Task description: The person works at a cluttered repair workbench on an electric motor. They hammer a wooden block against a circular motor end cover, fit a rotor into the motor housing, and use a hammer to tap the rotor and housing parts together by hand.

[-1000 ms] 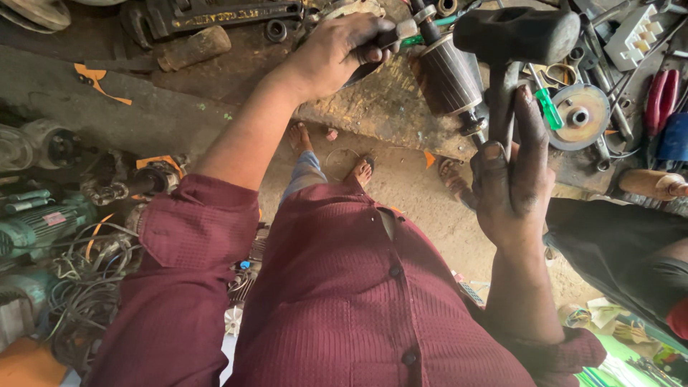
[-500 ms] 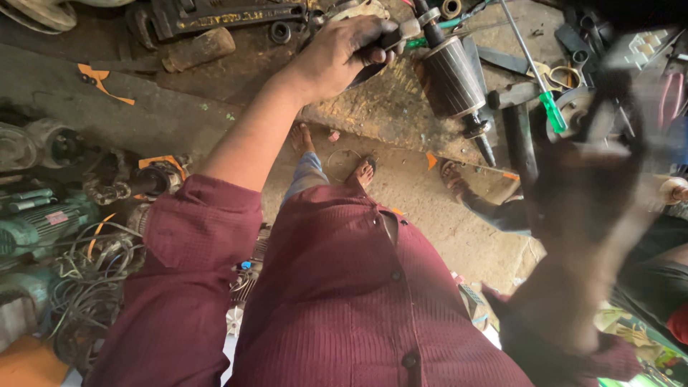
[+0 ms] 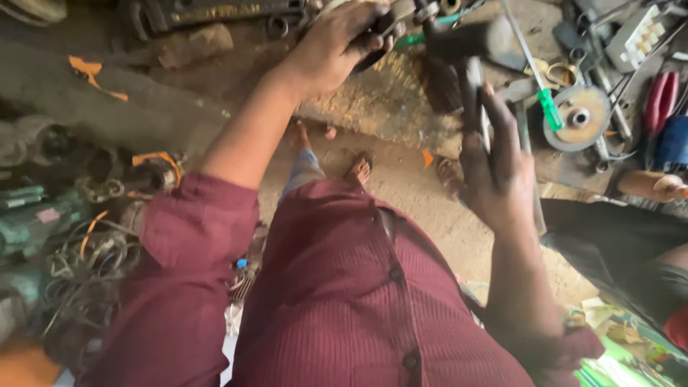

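My left hand (image 3: 337, 46) is closed around a dark metal tool (image 3: 383, 27) at the top of the view, on the stained workbench (image 3: 387, 107). My right hand (image 3: 494, 168) grips the handle of a hammer (image 3: 469, 43). The hammer's black head hangs right of my left hand and just above a blurred motor armature (image 3: 438, 82). Whether the hammer head touches the armature I cannot tell. I wear a maroon shirt, and my feet (image 3: 358, 168) show on the floor below.
On the bench at right lie a green-handled screwdriver (image 3: 550, 109), a grinding disc (image 3: 580, 115) and red pliers (image 3: 663, 97). Tangled wires and power tools (image 3: 72, 244) sit at left. Another person's dark-trousered leg (image 3: 616, 244) is at right.
My right hand swung the hammer away to the right and back in over the armature. My left hand has kept its grip in the same place.
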The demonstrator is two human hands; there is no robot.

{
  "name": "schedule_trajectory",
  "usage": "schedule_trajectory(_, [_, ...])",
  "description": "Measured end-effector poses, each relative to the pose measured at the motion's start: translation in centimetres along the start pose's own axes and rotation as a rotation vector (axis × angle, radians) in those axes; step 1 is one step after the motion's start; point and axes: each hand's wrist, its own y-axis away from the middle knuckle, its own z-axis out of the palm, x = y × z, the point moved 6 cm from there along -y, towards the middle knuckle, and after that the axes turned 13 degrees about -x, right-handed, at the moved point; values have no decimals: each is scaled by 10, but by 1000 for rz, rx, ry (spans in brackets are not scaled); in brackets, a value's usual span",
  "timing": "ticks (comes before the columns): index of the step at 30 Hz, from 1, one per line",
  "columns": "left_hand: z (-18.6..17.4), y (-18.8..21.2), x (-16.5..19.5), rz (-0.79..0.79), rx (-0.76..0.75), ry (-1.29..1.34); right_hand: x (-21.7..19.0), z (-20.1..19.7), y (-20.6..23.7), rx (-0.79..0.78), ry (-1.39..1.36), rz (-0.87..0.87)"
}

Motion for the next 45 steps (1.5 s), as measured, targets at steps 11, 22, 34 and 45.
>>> schedule_trajectory(11, [-33,72,-1,-334,331,-509,67,44,67,97,-228,293])
schedule_trajectory(22, [-31,72,-13,-688,14,-676,75,56,75,125,-336,302])
schedule_trajectory(34, [7,14,-16,-725,-362,-845,73,61,87,141,-382,359])
schedule_trajectory(45, [-9,39,56,-255,-61,-426,80,71,92,111,-426,363])
